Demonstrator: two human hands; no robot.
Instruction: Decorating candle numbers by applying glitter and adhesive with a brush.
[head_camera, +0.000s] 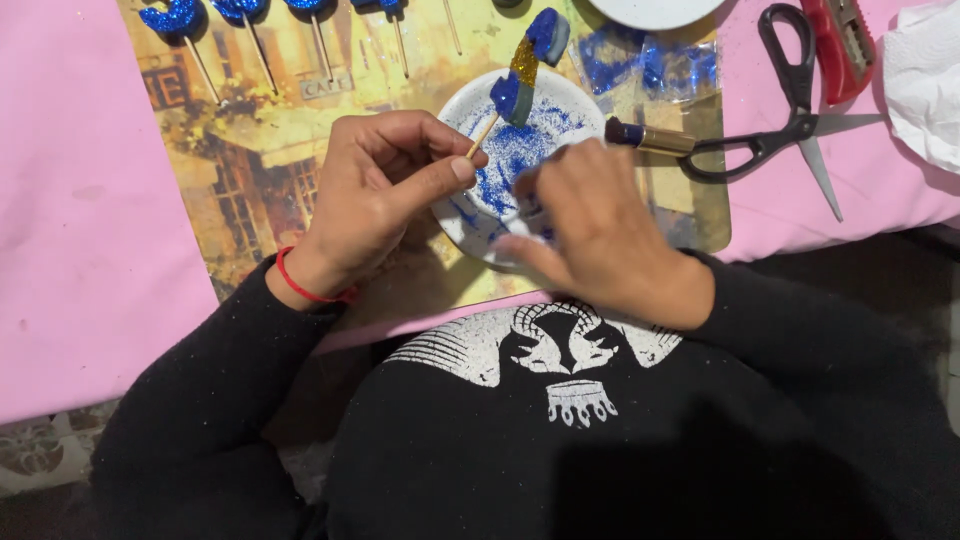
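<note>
A view from above looks down at a person in a black sweatshirt working at a table (70, 230) covered in pink paper, with a picture placemat (250, 150) of a street scene laid on it.

The left hand (375, 195), with a red cord at the wrist, pinches a thin wooden stick (482, 137) between thumb and fingers. On the stick's upper end sits a curved foam shape (528, 62), tilted up and to the right over a small white dish (560, 100). Part of the shape is coated in blue glitter, a band in the middle is gold, and grey foam still shows along its edges, so the coating looks only partly done.

The right hand (600, 235) rests on the near side of the dish, fingers curled down into a heap of loose blue glitter (520, 150). It is blurred, and whether it pinches any glitter cannot be told.

At the top edge of the placemat lies a row of sticks topped with blue glittered shapes (240, 10), which look finished.

Just right of the dish lies a brush with a gold ferrule (650, 138), then black-handled scissors (790, 110), with a red tool (840, 40) and crumpled white paper (925, 80) at the far right. A clear bag of blue glitter (650, 65) lies behind the dish.
</note>
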